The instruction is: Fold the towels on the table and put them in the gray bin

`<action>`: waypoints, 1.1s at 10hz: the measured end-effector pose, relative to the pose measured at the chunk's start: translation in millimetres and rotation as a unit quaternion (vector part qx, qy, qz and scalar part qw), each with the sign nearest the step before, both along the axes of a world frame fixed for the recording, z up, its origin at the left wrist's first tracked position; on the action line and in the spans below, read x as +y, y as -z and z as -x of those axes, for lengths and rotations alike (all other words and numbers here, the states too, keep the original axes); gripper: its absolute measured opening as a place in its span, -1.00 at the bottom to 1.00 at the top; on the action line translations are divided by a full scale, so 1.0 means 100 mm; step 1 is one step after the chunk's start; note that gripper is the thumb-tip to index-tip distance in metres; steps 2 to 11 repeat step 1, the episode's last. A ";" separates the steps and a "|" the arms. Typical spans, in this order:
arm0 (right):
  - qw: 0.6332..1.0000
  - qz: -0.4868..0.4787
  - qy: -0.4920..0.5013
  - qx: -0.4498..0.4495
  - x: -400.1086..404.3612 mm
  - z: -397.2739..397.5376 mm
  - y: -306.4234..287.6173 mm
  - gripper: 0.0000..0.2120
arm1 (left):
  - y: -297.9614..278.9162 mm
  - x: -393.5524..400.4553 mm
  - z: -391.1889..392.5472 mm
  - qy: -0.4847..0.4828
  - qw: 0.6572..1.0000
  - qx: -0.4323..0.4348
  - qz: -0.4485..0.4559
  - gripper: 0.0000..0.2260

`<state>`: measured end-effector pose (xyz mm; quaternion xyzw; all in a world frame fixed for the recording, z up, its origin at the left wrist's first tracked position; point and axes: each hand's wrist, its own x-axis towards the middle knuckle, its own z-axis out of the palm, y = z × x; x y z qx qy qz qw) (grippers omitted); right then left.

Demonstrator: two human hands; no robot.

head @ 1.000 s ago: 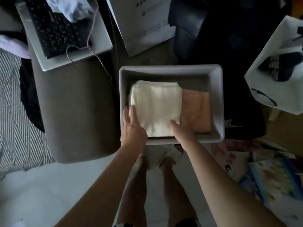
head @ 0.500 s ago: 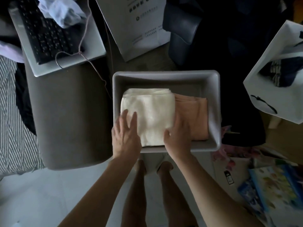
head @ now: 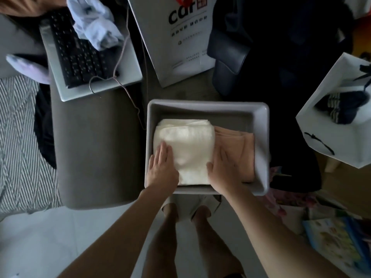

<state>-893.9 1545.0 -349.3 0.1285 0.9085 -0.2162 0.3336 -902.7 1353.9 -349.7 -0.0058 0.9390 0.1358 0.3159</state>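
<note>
Dark grey padded surface [head: 96,149] fills the left-centre, w/ an open silver laptop [head: 88,57] on its far end and a crumpled pale blue cloth [head: 96,27] on the keyboard; no loose towels visible on it otherwise. Just beside its right edge sits the rectangular grey plastic bin [head: 261,149], near the person's feet. Inside the bin: a folded cream-white towel [head: 186,145] on the left half and a folded peach towel [head: 241,145] on the right, side by side and touching, the cream one looks to sit a bit higher. Left hand [head: 161,167] lies flat, fingers together, palm down on the cream towel's near-left corner, nothing gripped. Right hand [head: 224,169] is also open and flat, spanning the seam between cream and peach towels at the near edge; its grip holds nothing either. Step in hand, judging by this: pressing the placed towel down, i.e. the put-away stage. Next move prob. needs both hands lifted clear w/o dragging the folds open, then a check for any towel left.
</note>
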 end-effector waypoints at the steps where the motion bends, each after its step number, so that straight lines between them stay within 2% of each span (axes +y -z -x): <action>1: 0.999 -0.010 0.033 0.009 0.15 -0.12 -0.56 -0.40 | -0.62 -0.17 0.04 -0.094 0.993 -0.002 -0.066 -0.46; 11: 0.999 -0.010 0.033 0.009 0.15 -0.12 -0.56 -0.40 | -0.62 -0.17 0.04 -0.094 0.993 -0.002 -0.066 -0.46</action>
